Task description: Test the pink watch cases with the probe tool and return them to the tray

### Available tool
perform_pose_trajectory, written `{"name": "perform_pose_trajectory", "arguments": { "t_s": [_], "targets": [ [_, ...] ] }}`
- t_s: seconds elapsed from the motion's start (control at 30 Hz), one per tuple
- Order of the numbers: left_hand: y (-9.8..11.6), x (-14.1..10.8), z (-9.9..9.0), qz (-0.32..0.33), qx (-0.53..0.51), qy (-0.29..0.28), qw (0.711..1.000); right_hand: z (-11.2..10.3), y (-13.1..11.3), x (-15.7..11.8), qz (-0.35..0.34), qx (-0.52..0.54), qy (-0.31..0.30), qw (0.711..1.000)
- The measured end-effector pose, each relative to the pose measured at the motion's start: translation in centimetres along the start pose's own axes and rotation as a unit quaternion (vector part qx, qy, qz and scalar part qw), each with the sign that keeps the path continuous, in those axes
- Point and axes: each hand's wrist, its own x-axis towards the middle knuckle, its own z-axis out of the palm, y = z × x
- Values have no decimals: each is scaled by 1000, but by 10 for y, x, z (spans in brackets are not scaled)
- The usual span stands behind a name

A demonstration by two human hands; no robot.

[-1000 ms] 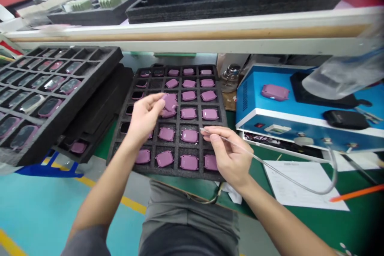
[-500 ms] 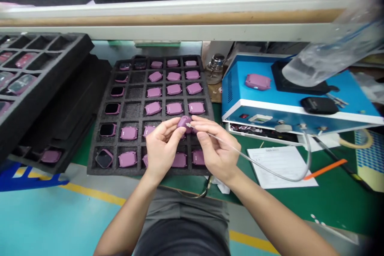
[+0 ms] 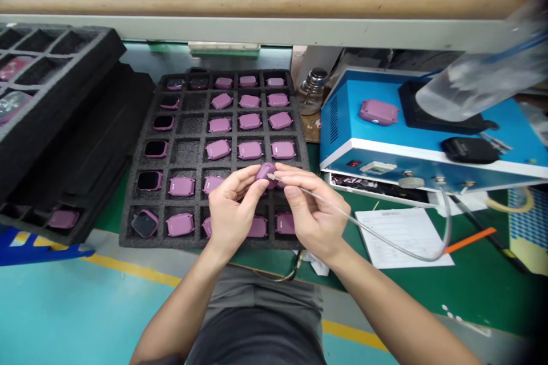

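Note:
Between my hands, above the front half of a black foam tray (image 3: 188, 151), is a purple watch case (image 3: 265, 172). My left hand (image 3: 233, 205) grips it with thumb and fingers. My right hand (image 3: 319, 211) pinches the end of a clear thin tube (image 3: 377, 236), whose small pale tip meets the case. The tube curves right to a fitting on a blue box-shaped machine (image 3: 445, 177). In the tray's compartments lie several purple watch cases (image 3: 250, 150), backs up, and a left column of watches with dark screens (image 3: 156, 149). My hands hide some front compartments.
On the machine lie another purple case (image 3: 379, 112), a black object (image 3: 470, 150) and a clear plastic bottle (image 3: 462, 88). Stacked foam trays (image 3: 64, 114) stand left. A glass bottle (image 3: 314, 88), a paper sheet (image 3: 400, 236) and an orange strip (image 3: 471, 240) are right. A shelf (image 3: 257, 28) crosses above.
The view has shifted slightly, so the shelf and trays appear higher in the picture. Both hands keep their hold on the watch case and the tube, with the tip still at the case.

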Motion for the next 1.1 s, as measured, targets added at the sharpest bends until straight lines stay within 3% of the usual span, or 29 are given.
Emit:
{"name": "perform_pose_trajectory", "arguments": {
  "t_s": [0.63, 1.1],
  "targets": [
    [-2, -1, 1, 9, 8, 1, 1000, 0, 0, 0, 4, 1, -1, 1000],
    [-3, 5, 0, 53, 48, 21, 997, 4, 2, 10, -19, 24, 13, 999]
  ]
}}
